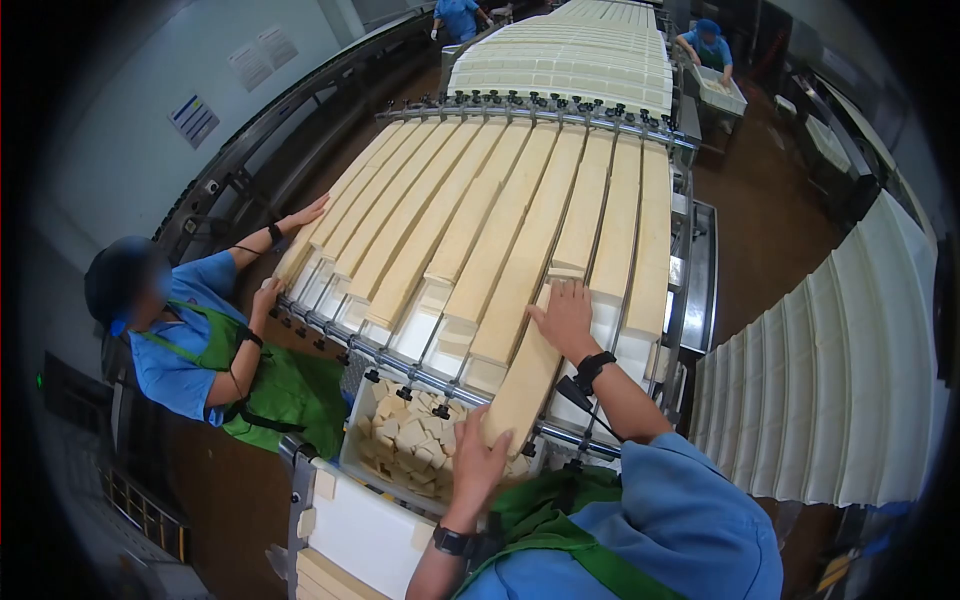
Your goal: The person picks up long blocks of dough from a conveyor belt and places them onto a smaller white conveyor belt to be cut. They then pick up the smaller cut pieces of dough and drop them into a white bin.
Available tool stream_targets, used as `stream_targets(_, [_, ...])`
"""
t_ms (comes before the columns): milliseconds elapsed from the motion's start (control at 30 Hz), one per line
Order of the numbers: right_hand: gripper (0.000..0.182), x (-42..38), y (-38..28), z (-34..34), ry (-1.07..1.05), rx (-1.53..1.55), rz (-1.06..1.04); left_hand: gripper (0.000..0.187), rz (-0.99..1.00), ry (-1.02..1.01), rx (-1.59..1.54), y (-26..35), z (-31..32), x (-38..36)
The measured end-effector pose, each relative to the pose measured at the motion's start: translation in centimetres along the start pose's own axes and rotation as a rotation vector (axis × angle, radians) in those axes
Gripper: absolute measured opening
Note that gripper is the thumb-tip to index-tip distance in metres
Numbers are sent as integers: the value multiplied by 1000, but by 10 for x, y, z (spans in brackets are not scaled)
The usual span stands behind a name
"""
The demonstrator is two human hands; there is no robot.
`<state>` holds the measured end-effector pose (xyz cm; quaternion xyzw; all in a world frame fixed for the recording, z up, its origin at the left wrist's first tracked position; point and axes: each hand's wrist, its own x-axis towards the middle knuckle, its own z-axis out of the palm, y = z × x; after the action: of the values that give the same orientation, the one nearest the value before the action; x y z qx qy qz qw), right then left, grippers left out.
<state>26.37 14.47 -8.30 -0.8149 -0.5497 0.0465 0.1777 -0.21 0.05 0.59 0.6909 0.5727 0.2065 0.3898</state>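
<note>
Between my hands lies a long cream-coloured strip (525, 385), a flat slab that looks like pressed tofu. Its near end sticks out over the metal rail at the conveyor's front edge. My left hand (480, 455) grips that near end from the left side, thumb against its edge. Farther up, my right hand (567, 318) holds the far end, with fingers over the top and thumb along the left side. Just beyond my right fingers is the cut end of another strip (583, 200). Several parallel strips (500, 255) run lengthwise along the white conveyor (412, 335).
A bin (352, 440) of broken cream pieces (415, 440) stands below the front rail (400, 365). At the left, a co-worker (205, 340) in a green apron touches the outermost strip. A white ribbed belt (825, 370) slopes down at the right. Other people work at the back.
</note>
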Motion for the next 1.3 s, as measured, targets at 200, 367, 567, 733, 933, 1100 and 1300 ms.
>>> stream_targets(200, [75, -27, -1, -13, 205, -93, -55, 57, 170, 133, -16, -16, 44, 39])
stream_targets(367, [76, -77, -2, -22, 25, 101, -187, 56, 158, 167, -52, -16, 50, 39])
stream_targets(567, [82, -135, -12, -39, -379, 464, -520, 57, 211, 145, -163, -25, 41, 32])
stream_targets(733, [74, -139, -18, -34, -199, 318, -665, 70, 288, 114, -208, -37, 39, 31])
stream_targets(933, [35, -141, -19, -13, 114, 103, -1061, 74, 111, 290, -377, -56, 38, 6])
stream_targets(1100, [32, -145, -25, -21, 78, 145, -1004, 67, -10, 482, -209, -117, 8, -31])
stream_targets(1300, [23, -148, -25, -12, 152, 167, -942, 49, -494, 362, -49, -198, -3, -91])
